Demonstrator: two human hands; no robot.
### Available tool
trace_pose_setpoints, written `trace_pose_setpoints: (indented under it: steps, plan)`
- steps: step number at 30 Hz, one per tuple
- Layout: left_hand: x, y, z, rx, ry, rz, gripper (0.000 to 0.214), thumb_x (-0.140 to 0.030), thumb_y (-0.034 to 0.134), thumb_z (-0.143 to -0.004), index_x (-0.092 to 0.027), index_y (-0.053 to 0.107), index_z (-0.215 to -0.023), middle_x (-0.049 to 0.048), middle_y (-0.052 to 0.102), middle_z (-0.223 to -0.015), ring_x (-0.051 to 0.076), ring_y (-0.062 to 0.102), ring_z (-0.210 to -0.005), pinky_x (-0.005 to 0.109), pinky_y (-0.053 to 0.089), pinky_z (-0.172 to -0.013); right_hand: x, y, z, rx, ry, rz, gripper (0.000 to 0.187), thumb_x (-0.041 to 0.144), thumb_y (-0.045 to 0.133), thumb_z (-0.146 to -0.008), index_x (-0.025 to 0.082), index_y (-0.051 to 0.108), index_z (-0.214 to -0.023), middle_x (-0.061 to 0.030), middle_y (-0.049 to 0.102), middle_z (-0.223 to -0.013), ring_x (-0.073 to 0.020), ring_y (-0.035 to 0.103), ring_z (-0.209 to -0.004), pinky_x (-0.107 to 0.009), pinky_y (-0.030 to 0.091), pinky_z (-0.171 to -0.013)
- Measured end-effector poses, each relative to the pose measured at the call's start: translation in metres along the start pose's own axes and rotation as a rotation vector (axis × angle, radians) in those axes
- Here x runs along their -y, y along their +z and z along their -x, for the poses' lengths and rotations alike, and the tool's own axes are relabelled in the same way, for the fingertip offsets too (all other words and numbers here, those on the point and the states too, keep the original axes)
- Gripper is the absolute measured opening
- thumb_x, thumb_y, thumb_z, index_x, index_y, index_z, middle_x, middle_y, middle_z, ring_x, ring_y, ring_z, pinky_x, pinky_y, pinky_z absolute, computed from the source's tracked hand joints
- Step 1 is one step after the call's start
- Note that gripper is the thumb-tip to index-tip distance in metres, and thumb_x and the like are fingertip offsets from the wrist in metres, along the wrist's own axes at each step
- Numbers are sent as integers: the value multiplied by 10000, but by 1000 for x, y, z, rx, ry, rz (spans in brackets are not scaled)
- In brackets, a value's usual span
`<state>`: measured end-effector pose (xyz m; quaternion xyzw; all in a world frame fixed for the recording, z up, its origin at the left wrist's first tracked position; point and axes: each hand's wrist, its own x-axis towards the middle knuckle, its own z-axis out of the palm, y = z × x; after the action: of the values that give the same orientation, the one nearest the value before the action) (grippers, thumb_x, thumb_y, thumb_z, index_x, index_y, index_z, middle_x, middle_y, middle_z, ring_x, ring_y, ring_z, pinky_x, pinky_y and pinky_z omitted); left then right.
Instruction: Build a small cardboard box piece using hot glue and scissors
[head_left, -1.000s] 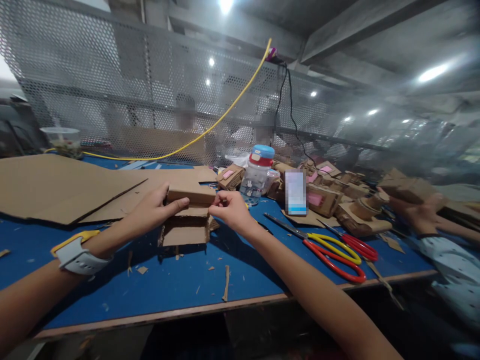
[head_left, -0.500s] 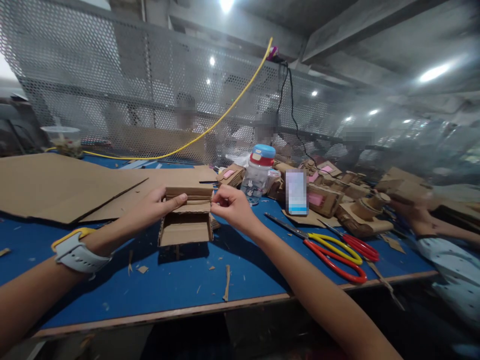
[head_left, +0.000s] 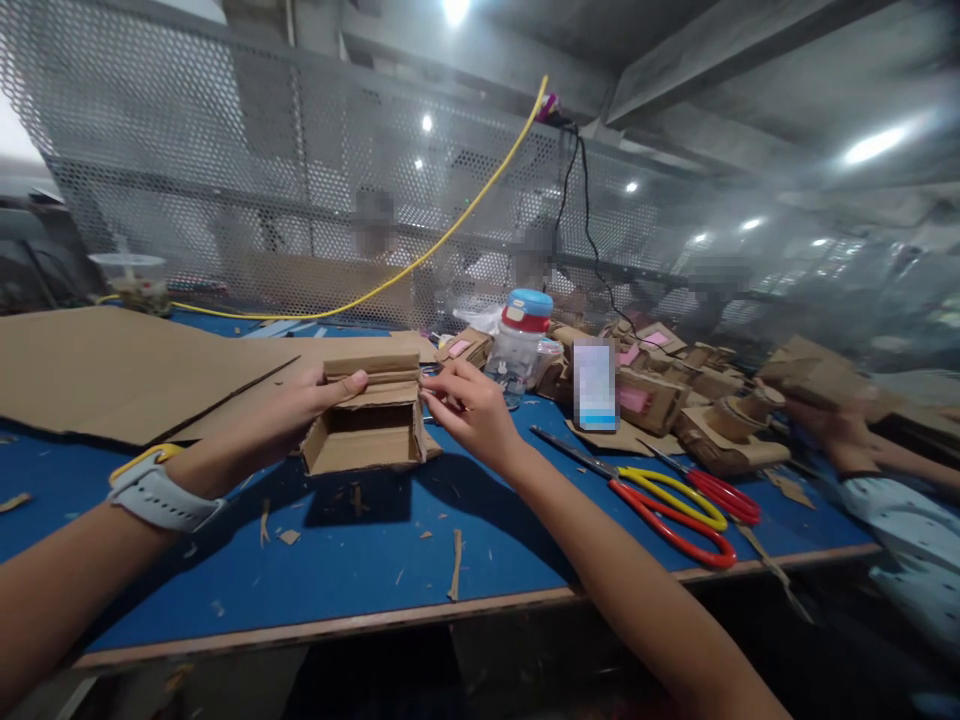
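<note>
A small open cardboard box (head_left: 365, 435) is held up just above the blue table (head_left: 337, 570). My left hand (head_left: 289, 410) grips its left side, thumb pressed over the folded top flap. My right hand (head_left: 466, 405) is at the box's right edge, fingers bent and pinching the flap's end. A white watch with a yellow band (head_left: 154, 492) is on my left wrist.
Large flat cardboard sheets (head_left: 127, 370) lie at the back left. Red and yellow scissors (head_left: 667, 505) lie to the right. A water bottle (head_left: 520, 345), a phone (head_left: 595, 385) and several cardboard models (head_left: 675, 395) stand behind. Another person's arm (head_left: 877, 450) reaches in at right. Scraps dot the table.
The box has been lifted slightly and tilted, its opening now turned more toward me. Both hands moved up with it; the top flap is folded further down.
</note>
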<state>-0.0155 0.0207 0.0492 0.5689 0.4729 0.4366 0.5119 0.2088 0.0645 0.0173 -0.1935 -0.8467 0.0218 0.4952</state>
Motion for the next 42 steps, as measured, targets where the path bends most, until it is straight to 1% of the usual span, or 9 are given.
trace_pose_setpoints:
  steps: [2,8,13,21,25,28,31,38,42]
  plan:
    - [2,-3,-2,1,-22,4,819,-585,874,-588,-181,634,-1259,134,775,-1145,325,753,-935,398,615,-738,1,0,0,-24,19,-5,146,183,567,-950,163,710,-930,-25,543,-795,-151,524,-703,-277,450,-673]
    - [8,-8,-6,30,82,-116,789,-648,787,-696,-183,616,-1311,132,708,-1320,312,706,-1104,419,566,-948,9,3,0,-13,176,-31,145,119,583,-899,159,708,-836,-12,535,-763,-137,508,-675,-264,428,-656]
    - [10,-4,-6,40,73,-171,784,-606,775,-698,-177,607,-1333,135,710,-1318,336,689,-1145,466,544,-990,14,7,1,6,290,-31,141,89,578,-830,176,630,-732,21,481,-710,-122,460,-636,-246,385,-625]
    - [7,-2,1,147,87,-166,666,-546,752,-766,-207,634,-1326,89,766,-1214,313,672,-1203,447,529,-1041,11,5,2,31,154,-65,207,105,562,-801,210,471,-647,36,432,-681,-117,429,-624,-237,354,-610]
    - [10,-13,-4,125,57,-145,724,-560,755,-782,-226,584,-1401,85,728,-1304,300,699,-1154,406,570,-975,8,-1,0,85,57,-51,191,125,558,-857,201,525,-686,21,464,-700,-127,451,-641,-249,368,-623]
    - [12,-20,-9,134,69,-129,728,-598,726,-812,-214,581,-1414,96,759,-1232,295,729,-1077,402,588,-939,7,-3,-1,128,39,-32,162,130,547,-902,189,595,-760,6,499,-721,-136,471,-655,-258,379,-632]
    - [14,-23,-13,163,100,-153,683,-575,703,-849,-208,589,-1414,89,780,-1171,288,725,-1087,416,567,-987,7,-2,-1,150,51,-34,153,134,557,-919,179,615,-786,-1,508,-734,-140,485,-669,-260,388,-641]
    - [16,-25,-14,179,87,-154,712,-578,729,-812,-206,593,-1404,93,762,-1223,300,706,-1137,403,571,-969,11,-1,-3,163,151,-88,174,108,568,-898,189,581,-744,16,496,-713,-131,471,-668,-252,378,-643]
    - [21,-28,-16,163,87,-226,668,-574,709,-832,-233,597,-1396,80,721,-1318,281,683,-1174,390,544,-1003,14,3,-1,147,203,-106,177,92,580,-829,201,523,-702,36,453,-693,-123,447,-637,-246,353,-615]
